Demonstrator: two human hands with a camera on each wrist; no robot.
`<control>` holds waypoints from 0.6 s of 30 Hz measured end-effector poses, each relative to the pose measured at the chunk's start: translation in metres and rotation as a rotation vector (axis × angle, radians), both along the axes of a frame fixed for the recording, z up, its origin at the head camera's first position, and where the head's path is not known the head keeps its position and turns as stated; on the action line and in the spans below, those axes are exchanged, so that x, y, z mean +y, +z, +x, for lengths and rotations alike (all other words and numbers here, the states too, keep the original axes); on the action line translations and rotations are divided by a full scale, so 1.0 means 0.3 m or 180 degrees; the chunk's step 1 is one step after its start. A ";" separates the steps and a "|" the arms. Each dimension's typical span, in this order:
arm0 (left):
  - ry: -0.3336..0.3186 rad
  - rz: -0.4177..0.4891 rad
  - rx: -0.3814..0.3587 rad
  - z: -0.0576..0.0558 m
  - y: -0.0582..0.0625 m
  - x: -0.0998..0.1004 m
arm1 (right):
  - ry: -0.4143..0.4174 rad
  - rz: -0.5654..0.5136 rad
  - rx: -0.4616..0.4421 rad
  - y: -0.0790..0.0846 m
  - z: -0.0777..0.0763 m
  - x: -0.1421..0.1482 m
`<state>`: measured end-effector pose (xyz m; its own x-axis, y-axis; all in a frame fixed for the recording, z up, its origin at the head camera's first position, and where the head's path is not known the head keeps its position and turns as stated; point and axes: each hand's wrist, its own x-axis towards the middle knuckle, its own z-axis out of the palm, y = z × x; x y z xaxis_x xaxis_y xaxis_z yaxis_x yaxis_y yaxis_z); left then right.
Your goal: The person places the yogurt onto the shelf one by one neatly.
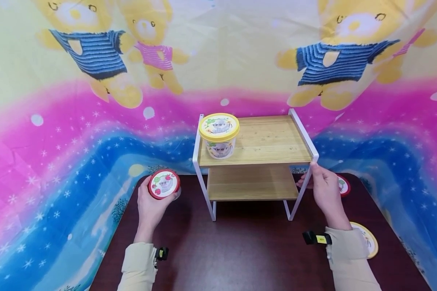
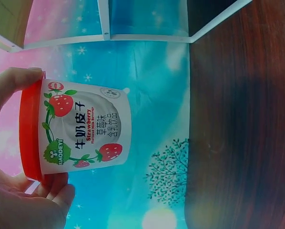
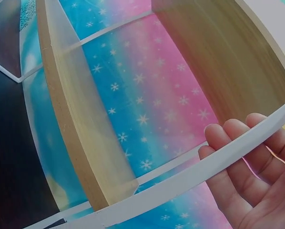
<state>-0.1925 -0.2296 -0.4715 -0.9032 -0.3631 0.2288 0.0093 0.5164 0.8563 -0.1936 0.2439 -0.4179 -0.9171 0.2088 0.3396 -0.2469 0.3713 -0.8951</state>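
Note:
My left hand (image 1: 150, 208) grips a white tub with a red lid (image 1: 164, 184) around its lid edge, left of the shelf and above the table. Strawberries and the word "Strawberry" are printed on the tub's side (image 2: 97, 129) in the left wrist view. A two-tier shelf (image 1: 269, 139) with wooden boards and a white frame stands on the table. My right hand (image 1: 327, 194) holds the shelf's right front post (image 3: 180, 176), its fingers wrapped round it. On the top board's left end sits an upright tub with a yellow lid (image 1: 219, 135).
Right of the shelf, a red-lidded tub (image 1: 344, 185) is partly hidden behind my right hand. A yellow-rimmed lid (image 1: 370, 239) shows beside my right forearm. The dark table (image 1: 240, 250) meets a printed cloth backdrop (image 1: 218, 52) at the back and sides.

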 end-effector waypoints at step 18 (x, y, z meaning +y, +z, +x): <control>-0.0018 -0.0060 -0.0034 0.036 0.027 0.035 | 0.0080 -0.0068 0.0015 -0.010 -0.001 0.004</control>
